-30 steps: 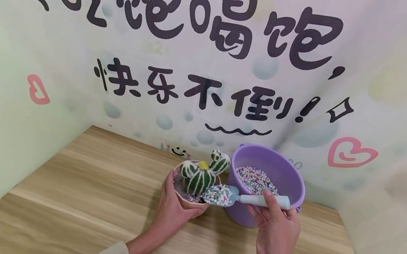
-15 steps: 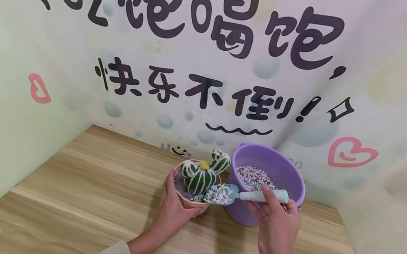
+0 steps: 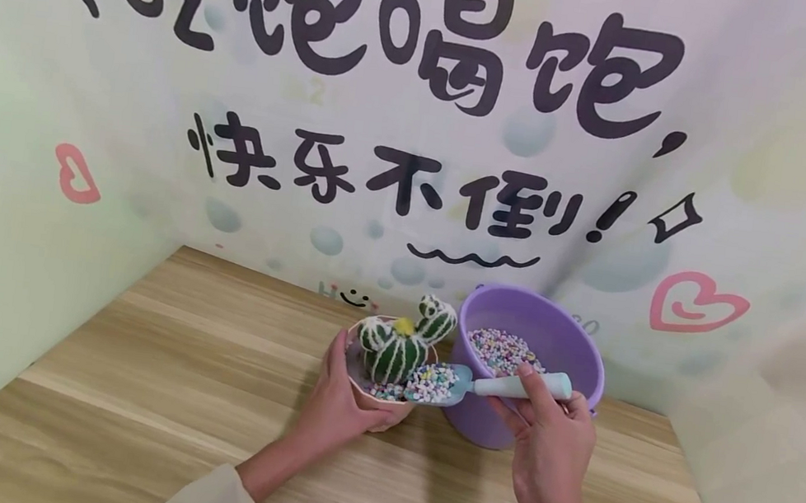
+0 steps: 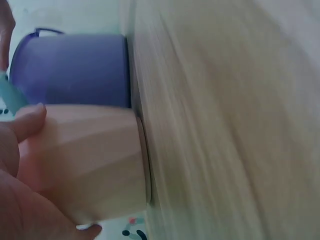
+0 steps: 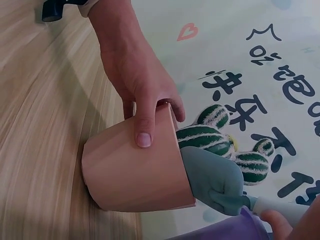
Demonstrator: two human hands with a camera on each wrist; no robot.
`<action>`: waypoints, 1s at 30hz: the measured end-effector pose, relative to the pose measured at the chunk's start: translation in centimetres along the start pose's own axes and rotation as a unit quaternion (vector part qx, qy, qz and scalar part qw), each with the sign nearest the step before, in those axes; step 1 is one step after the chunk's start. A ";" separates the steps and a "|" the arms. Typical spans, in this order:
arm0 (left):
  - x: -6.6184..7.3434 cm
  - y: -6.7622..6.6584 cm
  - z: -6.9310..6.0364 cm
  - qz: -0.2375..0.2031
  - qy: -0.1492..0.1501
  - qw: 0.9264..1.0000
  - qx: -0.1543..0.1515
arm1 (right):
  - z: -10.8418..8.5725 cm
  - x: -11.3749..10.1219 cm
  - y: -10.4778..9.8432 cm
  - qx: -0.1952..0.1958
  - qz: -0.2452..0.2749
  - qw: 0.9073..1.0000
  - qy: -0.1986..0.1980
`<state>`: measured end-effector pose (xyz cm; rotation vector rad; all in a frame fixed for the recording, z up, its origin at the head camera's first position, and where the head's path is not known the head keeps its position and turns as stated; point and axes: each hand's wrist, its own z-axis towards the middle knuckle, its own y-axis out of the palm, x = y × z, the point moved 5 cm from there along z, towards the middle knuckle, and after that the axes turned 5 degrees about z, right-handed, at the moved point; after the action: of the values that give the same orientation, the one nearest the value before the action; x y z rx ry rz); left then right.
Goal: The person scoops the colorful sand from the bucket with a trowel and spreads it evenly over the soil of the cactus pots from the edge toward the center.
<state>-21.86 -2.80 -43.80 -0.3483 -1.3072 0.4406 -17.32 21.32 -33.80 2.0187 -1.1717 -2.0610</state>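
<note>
A salmon-pink flowerpot [image 5: 135, 165] stands on the wooden table, holding a green knitted-looking cactus [image 3: 395, 358] with white stripes and a yellow tuft. My left hand [image 3: 337, 402] grips the pot at its rim, thumb along the outside in the right wrist view. Between the thumb and fingers of my right hand [image 3: 552, 447] is the pale handle of a blue-green trowel [image 3: 518, 385]. Its blade carries a heap of small pastel pebbles [image 3: 433, 383] and its tip reaches over the pot's right rim. More pebbles lie inside the pot around the cactus base; the trowel partly hides them.
Right beside the pot stands a purple bucket [image 3: 480, 422], partly filled with the same mixed-colour pebbles [image 3: 500, 350]. A printed cloth wall [image 3: 346, 228] rises behind both. Wood-grain tabletop [image 3: 156, 389] extends to the left and in front.
More coloured pebbles show in the front of the pot, below the cactus. My left wrist has shifted slightly left and down. The trowel and bucket have barely moved.
</note>
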 end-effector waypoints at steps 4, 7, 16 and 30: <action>-0.1 -0.2 0.2 0.007 0.006 1.000 -0.007 | 0.0 -0.1 0.0 0.000 0.002 1.000 0.000; 0.0 -0.1 0.0 0.010 -0.001 1.000 0.002 | 0.1 -0.2 0.0 0.001 0.004 1.000 0.001; 0.2 0.5 -0.6 0.031 -0.028 0.998 0.036 | 0.1 -0.6 0.2 0.000 -0.003 1.000 -0.011; 0.1 -0.6 1.0 -0.017 0.026 0.998 -0.047 | 0.2 -1.0 0.0 -0.002 -0.005 1.000 -0.009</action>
<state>-22.70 -3.30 -43.19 -0.4126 -1.2828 0.3402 -17.31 21.90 -32.94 2.0133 -1.1603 -2.0885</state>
